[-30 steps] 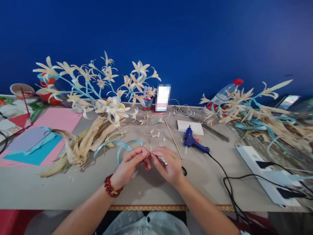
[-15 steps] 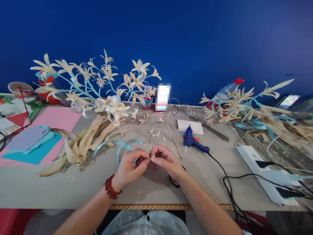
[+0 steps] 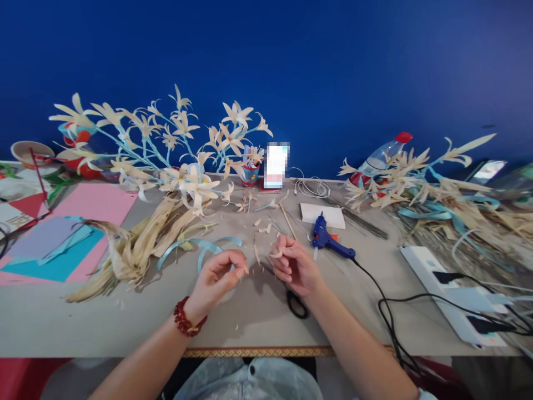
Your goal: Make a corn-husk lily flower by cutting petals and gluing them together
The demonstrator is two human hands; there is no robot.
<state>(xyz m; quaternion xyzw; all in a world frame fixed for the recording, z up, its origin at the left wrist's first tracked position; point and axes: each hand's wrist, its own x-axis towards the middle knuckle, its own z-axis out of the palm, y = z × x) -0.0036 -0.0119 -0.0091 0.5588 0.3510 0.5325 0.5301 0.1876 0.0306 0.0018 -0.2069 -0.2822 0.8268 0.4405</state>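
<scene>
Two bare hands stand apart above one worktop [image 3: 258,330]. The right hand [image 3: 302,269] holds one small pale curled piece [image 3: 276,254] in a narrow fingertip grip, near the worktop's middle. The left hand [image 3: 220,281] keeps a narrow grip; whether it holds anything, I cannot tell. One black scissor handle [image 3: 290,299] lies beside the right wrist, one blue glue gun [image 3: 327,239] beyond.

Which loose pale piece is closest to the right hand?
The curved piece pinched in the right hand; the scattered pieces beyond it lie on the table.
</scene>
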